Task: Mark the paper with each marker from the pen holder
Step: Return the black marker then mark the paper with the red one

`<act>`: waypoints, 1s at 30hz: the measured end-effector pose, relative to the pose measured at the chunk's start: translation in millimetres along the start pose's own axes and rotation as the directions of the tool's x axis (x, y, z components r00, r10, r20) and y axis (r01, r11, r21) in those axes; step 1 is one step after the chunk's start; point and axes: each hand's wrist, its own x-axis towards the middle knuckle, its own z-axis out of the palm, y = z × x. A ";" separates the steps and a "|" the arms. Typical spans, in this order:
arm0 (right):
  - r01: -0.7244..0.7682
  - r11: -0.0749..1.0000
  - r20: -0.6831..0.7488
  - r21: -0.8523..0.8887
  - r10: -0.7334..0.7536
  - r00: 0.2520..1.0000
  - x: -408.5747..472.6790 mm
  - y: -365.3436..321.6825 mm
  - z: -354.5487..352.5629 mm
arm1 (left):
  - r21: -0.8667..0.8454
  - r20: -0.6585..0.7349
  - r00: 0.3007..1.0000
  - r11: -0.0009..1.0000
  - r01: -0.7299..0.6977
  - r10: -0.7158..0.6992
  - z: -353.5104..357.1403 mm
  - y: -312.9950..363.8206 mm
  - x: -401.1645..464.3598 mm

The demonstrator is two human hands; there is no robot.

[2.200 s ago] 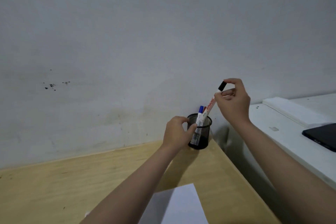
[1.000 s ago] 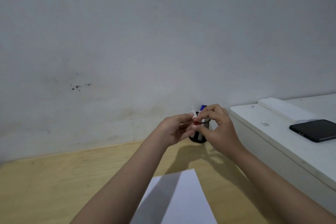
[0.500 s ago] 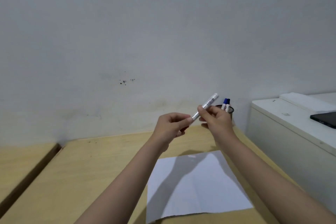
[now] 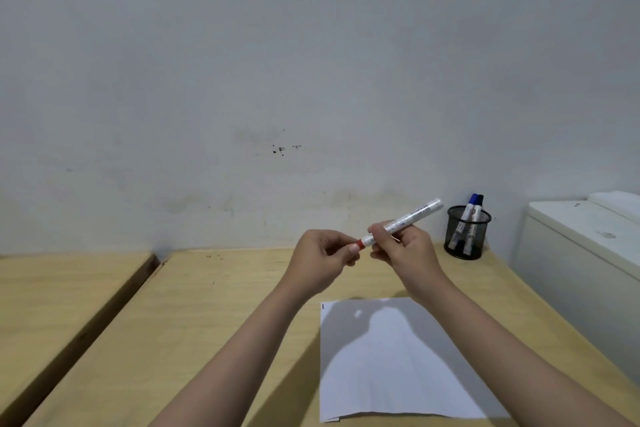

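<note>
White red-banded marker (image 4: 403,220), black mesh holder (image 4: 465,236), white paper (image 4: 398,364).

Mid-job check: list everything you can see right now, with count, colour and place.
marker in hand: 1, white barrel with red end, held above the table between both hands
pen holder: 1, black mesh, far right of table by the wall
markers in holder: 2 visible, white with blue caps, upright in the pen holder
paper: 1, white, flat on the table near the person, small dark mark at its top left corner
table: 1, light wood
white cabinet: 1, right of the table
left hand: pinching the red end
right hand: gripping the barrel
</note>
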 end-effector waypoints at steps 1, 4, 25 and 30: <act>0.009 1.000 0.003 0.014 -0.009 1.000 1.7 1.8 -0.9 | 0.016 0.006 1.000 1.000 0.008 -0.008 -2.6 -4.7 1.5; 0.032 0.997 -0.016 0.072 -0.030 0.999 8.2 3.9 -9.3 | 0.034 -0.032 0.998 0.998 0.048 -0.047 -13.6 -22.9 5.8; -0.122 0.991 0.060 -0.049 0.125 0.990 8.5 73.0 -18.2 | 0.453 0.100 0.923 0.843 0.290 -0.372 -7.2 -127.3 56.2; -0.152 0.987 0.029 -0.048 0.154 0.988 10.3 81.5 -1.1 | 0.281 0.028 0.943 0.908 0.311 -0.331 -19.8 -132.4 32.2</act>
